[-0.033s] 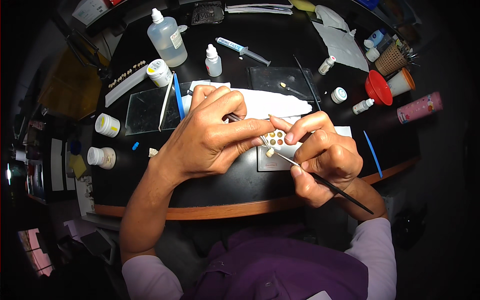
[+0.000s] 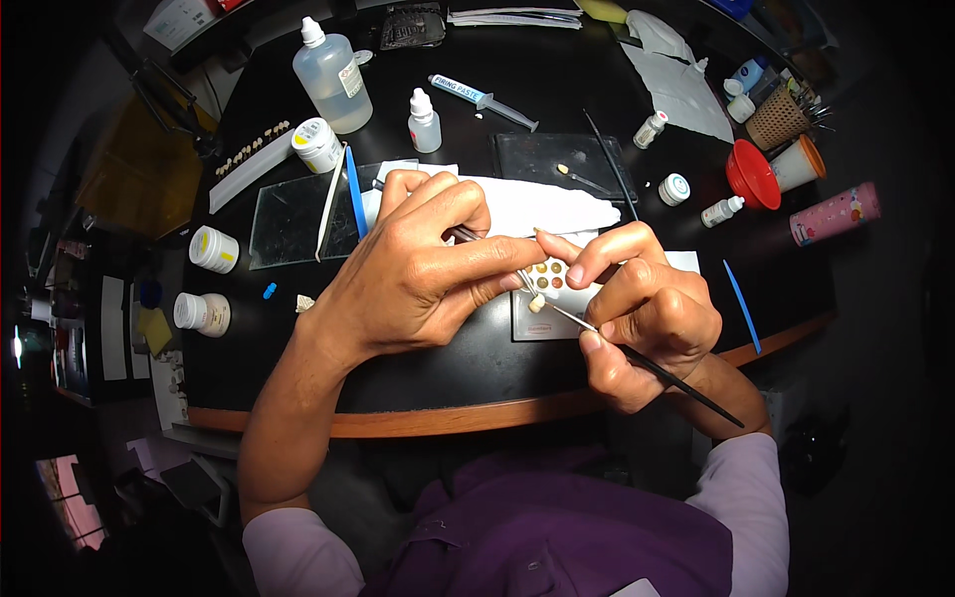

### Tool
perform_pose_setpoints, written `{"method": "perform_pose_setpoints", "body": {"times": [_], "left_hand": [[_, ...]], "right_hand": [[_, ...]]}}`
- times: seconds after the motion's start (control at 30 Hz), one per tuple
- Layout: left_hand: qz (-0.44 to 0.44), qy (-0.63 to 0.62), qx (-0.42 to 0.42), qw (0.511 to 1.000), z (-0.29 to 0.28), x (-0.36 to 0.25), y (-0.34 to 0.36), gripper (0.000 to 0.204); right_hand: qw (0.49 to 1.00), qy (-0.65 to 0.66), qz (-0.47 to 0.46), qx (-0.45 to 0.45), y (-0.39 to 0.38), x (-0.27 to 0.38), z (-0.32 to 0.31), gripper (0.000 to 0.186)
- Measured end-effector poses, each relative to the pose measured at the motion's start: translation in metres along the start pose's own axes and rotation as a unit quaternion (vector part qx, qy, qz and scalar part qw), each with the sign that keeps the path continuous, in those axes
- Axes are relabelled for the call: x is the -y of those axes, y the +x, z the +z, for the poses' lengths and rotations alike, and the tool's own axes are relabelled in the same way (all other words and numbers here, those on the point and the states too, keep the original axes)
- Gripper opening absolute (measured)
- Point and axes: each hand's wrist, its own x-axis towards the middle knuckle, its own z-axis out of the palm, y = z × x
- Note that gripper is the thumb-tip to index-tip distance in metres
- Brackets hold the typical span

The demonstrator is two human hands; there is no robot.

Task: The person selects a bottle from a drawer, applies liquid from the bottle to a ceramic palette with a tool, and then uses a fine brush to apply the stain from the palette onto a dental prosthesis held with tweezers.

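Note:
Near the middle of the black table, my left hand (image 2: 418, 264) is closed round metal tweezers (image 2: 527, 280). A small cream dental crown (image 2: 537, 303) sits at their tips. From the right, my right hand (image 2: 652, 313) pinches a thin brush (image 2: 686, 388) with a black handle. The brush's fine tip points at the crown and lies touching it or just beside it; which, I cannot tell. Under and behind the fingers is a palette (image 2: 542, 329) with round wells of yellow and brown colour, partly hidden by both hands.
White tissue (image 2: 537, 204) lies behind my hands. To the left are a glass plate (image 2: 284, 224), jars (image 2: 214, 249) and a large bottle (image 2: 333, 90). A syringe (image 2: 482, 99) lies farther back; a red bowl (image 2: 753, 174) and a pink cylinder (image 2: 836, 214) are at right. The table's wooden edge (image 2: 398, 423) runs in front.

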Motion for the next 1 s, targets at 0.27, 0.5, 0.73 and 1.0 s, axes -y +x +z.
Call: {"method": "perform_pose_setpoints", "body": {"times": [0.27, 0.5, 0.73, 1.0], "left_hand": [[-0.009, -0.002, 0.017, 1.0, 0.0, 0.0011, -0.0012, 0.025], [-0.012, -0.005, 0.018, 1.0, 0.0007, 0.0018, -0.0019, 0.027], [-0.011, -0.008, 0.016, 1.0, 0.0014, 0.0017, -0.0014, 0.027], [-0.013, -0.003, 0.022, 1.0, 0.0001, 0.001, -0.0011, 0.026]], "right_hand": [[1.0, -0.004, -0.001, 0.005, -0.0011, -0.0004, 0.0015, 0.021], [1.0, -0.001, -0.005, 0.005, -0.0012, -0.0003, 0.0025, 0.02], [1.0, -0.005, -0.003, 0.004, -0.0015, 0.0002, 0.0023, 0.021], [1.0, -0.008, -0.006, -0.004, -0.0022, -0.0001, 0.0042, 0.023]]}}
